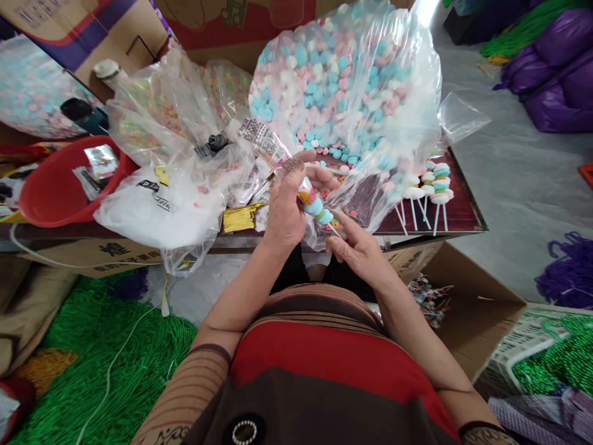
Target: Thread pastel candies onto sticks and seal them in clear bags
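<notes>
Loosely curled left fingers [321, 178] hold candy [315, 206]; right fingers [341, 248] pinch its stick [333, 230].

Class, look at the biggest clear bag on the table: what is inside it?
The biggest clear bag holds pink, blue and white candies. Only the outer ones show; whatever lies deeper is covered and cannot be seen.

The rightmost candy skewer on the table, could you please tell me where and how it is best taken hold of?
I'd pinch the candy skewer by its bare white stick, coming from the table's front edge: the stick points toward that edge, while the soft-looking candies sit farther back, close beside neighbouring skewers.
</notes>
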Demonstrator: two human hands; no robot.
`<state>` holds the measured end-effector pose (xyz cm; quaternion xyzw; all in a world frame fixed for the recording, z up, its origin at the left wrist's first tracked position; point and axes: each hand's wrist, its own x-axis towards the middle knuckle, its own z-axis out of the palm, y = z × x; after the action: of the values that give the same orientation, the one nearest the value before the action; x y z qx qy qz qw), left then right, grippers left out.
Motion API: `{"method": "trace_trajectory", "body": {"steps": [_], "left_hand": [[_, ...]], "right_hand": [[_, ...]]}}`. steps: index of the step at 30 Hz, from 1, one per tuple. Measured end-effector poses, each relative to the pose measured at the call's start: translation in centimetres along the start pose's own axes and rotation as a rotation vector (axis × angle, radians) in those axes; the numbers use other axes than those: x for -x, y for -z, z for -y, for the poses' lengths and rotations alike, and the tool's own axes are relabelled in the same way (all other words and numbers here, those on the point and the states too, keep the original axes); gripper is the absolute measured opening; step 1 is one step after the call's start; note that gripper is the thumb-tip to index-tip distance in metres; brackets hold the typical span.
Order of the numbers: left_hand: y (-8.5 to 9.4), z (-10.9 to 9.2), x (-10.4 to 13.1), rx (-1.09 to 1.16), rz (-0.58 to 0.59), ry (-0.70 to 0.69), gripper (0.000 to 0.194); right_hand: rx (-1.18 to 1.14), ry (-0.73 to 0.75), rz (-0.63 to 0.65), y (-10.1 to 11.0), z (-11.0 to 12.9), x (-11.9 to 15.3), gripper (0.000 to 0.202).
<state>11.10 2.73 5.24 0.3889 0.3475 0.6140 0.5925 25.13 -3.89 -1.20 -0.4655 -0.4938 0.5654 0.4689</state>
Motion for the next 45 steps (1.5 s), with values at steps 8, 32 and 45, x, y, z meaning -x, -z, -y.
{"method": "trace_trajectory", "body": {"steps": [8, 32, 45], "left_hand": [[2.1, -1.8, -1.1, 0.142, -0.102, -0.132, 0.02], [5.3, 4.5, 3.6, -0.674, 0.222, 0.174, 0.029], [6.1, 5.6, 4.6, -0.407, 0.118, 0.375, 0.064]], "right_hand": [[-0.108, -0.001, -0.035, -0.3, 0.2, 0.3, 0.042], [-0.027, -0.057, -0.082, -4.4, -3.5, 2.3, 0.056], [0.127, -0.024, -0.086, -5.0, -3.9, 2.3, 0.052]]}}
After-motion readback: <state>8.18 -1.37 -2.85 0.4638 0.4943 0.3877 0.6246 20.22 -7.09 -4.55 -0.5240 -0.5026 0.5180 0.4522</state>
